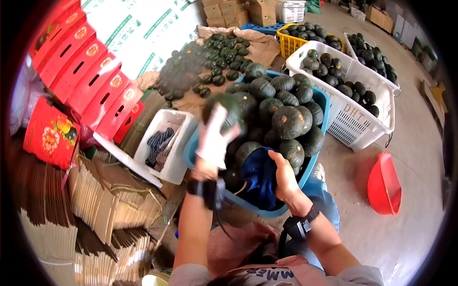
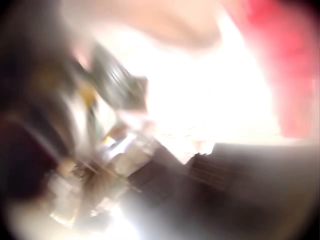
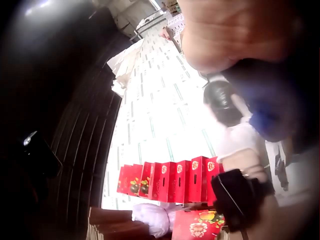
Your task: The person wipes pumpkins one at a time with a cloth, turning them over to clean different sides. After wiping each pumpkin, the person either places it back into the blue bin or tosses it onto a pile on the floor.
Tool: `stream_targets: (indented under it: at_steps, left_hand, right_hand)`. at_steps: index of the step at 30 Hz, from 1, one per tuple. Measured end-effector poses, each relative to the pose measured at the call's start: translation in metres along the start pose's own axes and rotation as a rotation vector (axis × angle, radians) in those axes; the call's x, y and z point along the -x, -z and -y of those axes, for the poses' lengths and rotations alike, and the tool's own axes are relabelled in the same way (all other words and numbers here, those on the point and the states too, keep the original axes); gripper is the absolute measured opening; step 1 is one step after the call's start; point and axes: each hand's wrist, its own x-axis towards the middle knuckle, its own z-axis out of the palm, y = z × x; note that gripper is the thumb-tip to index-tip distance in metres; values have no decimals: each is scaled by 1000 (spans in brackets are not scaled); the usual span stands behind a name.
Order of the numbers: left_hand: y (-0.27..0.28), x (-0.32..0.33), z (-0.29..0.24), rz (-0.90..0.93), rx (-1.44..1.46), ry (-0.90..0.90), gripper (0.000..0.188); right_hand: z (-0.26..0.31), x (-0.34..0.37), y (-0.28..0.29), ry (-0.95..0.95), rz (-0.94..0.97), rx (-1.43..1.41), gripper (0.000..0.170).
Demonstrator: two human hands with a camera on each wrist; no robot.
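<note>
The left hand (image 1: 213, 138), in a white glove, grips a dark green squash (image 1: 223, 110) above the left side of a blue tub (image 1: 326, 107) heaped with squashes. In the right wrist view the gloved hand (image 3: 239, 140) also has the squash (image 3: 222, 102) in its grasp. The bare right hand (image 1: 285, 177) holds a dark blue cloth (image 1: 259, 174) over the tub's near end, thumb raised along its edge. The left wrist view is heavily blurred, and the hand's hold cannot be made out there.
Left stand red boxes (image 1: 102, 95), a white foam box (image 1: 183, 143) and stacked flat cardboard (image 1: 98, 200). Small squashes (image 1: 217, 71) lie on brown sheeting behind. White (image 1: 350, 114) and yellow (image 1: 286, 46) crates of squashes stand right of the tub, with a red basin (image 1: 381, 186) nearer.
</note>
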Motion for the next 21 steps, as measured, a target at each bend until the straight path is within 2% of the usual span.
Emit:
stream_targets:
  at_steps: [1,2,3,4,6,8,10,12,14,15,16,18,20,21]
  left_hand:
    - [4,-38,-3,88,-19,-232,46]
    - [-17,-46,-30,25,342,-102,45]
    - [-20,-67,-23,136,249,-143,48]
    - [-34,-75,-19,251,166,-194,51]
    - [-87,-65,16,462,-878,-136,64]
    - [-102,-39,56,557,-1305,-138,79]
    - [-129,-27,64,548,-1659,-122,93]
    - [-126,-34,77,540,-1591,-127,93]
    - [-95,-44,90,554,-1265,-325,91]
    - [-77,-52,99,547,-752,-39,91]
    - [-75,-29,70,493,-493,125,91]
    - [-23,-25,65,427,-318,35,89]
    - [-7,20,44,353,-193,30,90]
    - [7,32,43,343,-292,-58,90]
  right_hand:
    - [5,-4,0,-61,44,-163,34]
    - [7,-5,0,-126,81,-331,29]
    - [18,3,-7,-70,29,-273,25]
    - [19,4,-9,-27,-20,-236,29]
    - [-1,-8,0,59,-40,-177,30]
    - [4,-2,1,27,-85,-230,29]
    - [13,2,3,-77,-169,-369,32]
    - [6,1,10,-41,-216,-47,39]
    - [-4,-6,27,196,-73,423,49]
    - [26,10,27,206,-42,944,57]
    - [36,20,26,240,-119,1107,61]
    - [46,21,33,288,-238,1244,62]
    - [42,-4,55,174,-95,911,63]
    - [29,-17,60,196,-3,501,61]
